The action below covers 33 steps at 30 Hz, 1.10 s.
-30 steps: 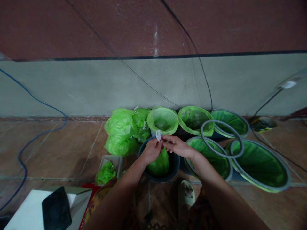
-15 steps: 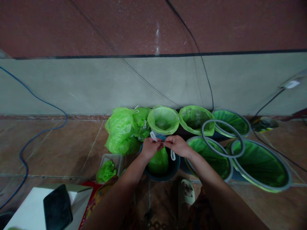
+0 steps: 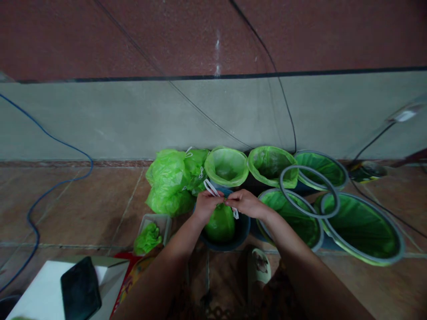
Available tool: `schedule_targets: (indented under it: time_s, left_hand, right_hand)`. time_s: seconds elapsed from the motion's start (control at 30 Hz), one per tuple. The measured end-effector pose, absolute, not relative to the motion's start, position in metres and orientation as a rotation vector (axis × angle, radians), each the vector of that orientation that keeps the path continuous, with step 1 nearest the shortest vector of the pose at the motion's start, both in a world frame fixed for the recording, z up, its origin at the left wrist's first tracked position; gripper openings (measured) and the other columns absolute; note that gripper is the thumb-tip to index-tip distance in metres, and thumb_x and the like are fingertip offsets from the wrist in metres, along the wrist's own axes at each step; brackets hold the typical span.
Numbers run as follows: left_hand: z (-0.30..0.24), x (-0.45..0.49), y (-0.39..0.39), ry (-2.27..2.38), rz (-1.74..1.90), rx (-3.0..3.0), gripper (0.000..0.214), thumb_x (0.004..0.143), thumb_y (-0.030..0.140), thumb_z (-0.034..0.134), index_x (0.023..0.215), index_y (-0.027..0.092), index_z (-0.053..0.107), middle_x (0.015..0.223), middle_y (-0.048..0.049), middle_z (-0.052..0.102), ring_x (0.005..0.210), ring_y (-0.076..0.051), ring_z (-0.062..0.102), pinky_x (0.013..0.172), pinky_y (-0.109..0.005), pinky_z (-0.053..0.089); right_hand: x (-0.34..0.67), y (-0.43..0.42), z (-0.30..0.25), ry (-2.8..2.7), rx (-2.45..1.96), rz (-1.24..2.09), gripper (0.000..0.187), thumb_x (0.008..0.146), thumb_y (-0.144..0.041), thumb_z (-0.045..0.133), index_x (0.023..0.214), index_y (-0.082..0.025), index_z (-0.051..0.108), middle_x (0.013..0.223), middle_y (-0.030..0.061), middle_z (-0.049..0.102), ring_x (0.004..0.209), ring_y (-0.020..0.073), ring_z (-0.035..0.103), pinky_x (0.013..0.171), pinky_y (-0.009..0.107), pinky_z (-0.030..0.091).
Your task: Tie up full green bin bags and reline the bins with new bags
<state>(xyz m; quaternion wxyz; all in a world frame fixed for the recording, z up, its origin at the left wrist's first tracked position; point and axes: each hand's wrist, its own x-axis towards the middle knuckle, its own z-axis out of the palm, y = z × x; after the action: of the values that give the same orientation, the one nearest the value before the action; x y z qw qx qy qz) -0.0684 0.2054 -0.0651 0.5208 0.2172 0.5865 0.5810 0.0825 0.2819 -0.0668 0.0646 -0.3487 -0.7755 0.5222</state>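
Note:
A green garbage bag [image 3: 220, 226] sits inside a dark blue bin [image 3: 242, 238], its neck gathered at the top. My left hand [image 3: 208, 205] pinches the white drawstring [image 3: 211, 188] at the bag's neck, and a loop of it sticks up past the fingers. From the other side my right hand [image 3: 245, 202] is closed on the same drawstring, with a short loop hanging below it. Both sets of fingertips meet over the bag. The exact crossing of the string is too small to make out.
Several bins lined with green bags, such as one bin [image 3: 227, 167], stand to the back and right. A loose grey ring [image 3: 283, 186] lies across two. Filled green bags [image 3: 168, 182] rest at left, near a clear tub [image 3: 164, 226]. A phone [image 3: 80, 289] lies on a white box [image 3: 40, 284].
My hands have drawn slightly closer together at the bag's neck. The left drawstring loop now reaches further out to the upper left, and the right loop hangs shorter.

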Motion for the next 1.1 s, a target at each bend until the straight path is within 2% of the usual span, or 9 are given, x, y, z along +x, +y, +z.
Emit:
schedule_targets:
  time_s: [0.3,0.5,0.63,0.8,0.97,1.1]
  left_hand:
    - [-0.069,-0.069,0.209,1.409,1.374,0.605,0.020,0.050,0.011,0.074,0.070,0.013,0.072,0.058,0.0017,0.065,0.055,-0.010,0.056,0.059,-0.023,0.044]
    - [-0.083,-0.074,0.212,1.601,1.265,0.952,0.021,0.062,0.006,0.065,0.079,0.014,0.073,0.060,0.0021,0.064,0.055,-0.011,0.057,0.056,-0.022,0.043]
    - [-0.076,-0.073,0.209,1.683,1.219,1.164,0.027,0.065,0.001,0.055,0.079,0.016,0.073,0.069,-0.0001,0.069,0.063,-0.012,0.061,0.062,-0.022,0.047]
    - [-0.071,-0.067,0.206,1.703,1.199,1.277,0.029,0.070,0.002,0.052,0.084,0.016,0.073,0.070,-0.0011,0.070,0.063,-0.013,0.062,0.063,-0.023,0.048]
    - [-0.071,-0.063,0.207,1.668,1.284,1.207,0.024,0.073,0.005,0.055,0.086,0.016,0.072,0.074,-0.0021,0.071,0.065,-0.012,0.064,0.064,-0.022,0.049]
    - [-0.069,-0.063,0.208,1.621,1.367,1.149,0.024,0.072,0.007,0.059,0.091,0.015,0.071,0.075,-0.0016,0.071,0.066,-0.012,0.063,0.064,-0.021,0.049]
  right_hand:
    - [0.079,0.281,-0.069,-2.468,-0.972,1.509,0.026,0.082,-0.034,0.053,0.066,-0.016,0.061,0.055,-0.0047,0.046,0.054,0.0091,0.041,0.052,0.023,0.030]
    - [0.080,0.281,-0.072,-2.473,-1.018,1.505,0.025,0.081,-0.035,0.054,0.066,-0.016,0.061,0.053,-0.0050,0.047,0.051,0.0087,0.040,0.051,0.022,0.029]
    - [0.080,0.282,-0.071,-2.440,-1.065,1.475,0.026,0.083,-0.033,0.051,0.064,-0.017,0.059,0.053,-0.0041,0.050,0.050,0.0089,0.042,0.050,0.022,0.029]
    - [0.081,0.284,-0.073,-2.381,-1.069,1.468,0.027,0.085,-0.034,0.048,0.065,-0.018,0.056,0.053,-0.0050,0.044,0.050,0.0088,0.041,0.050,0.022,0.028]
    - [0.078,0.281,-0.069,-2.185,-1.069,1.686,0.023,0.083,-0.036,0.050,0.073,-0.017,0.059,0.057,-0.0049,0.046,0.051,0.0088,0.043,0.051,0.023,0.030]
    - [0.077,0.277,-0.060,-1.943,-1.081,1.925,0.032,0.079,-0.047,0.058,0.076,-0.016,0.061,0.051,-0.0068,0.041,0.046,0.0072,0.036,0.045,0.022,0.024]
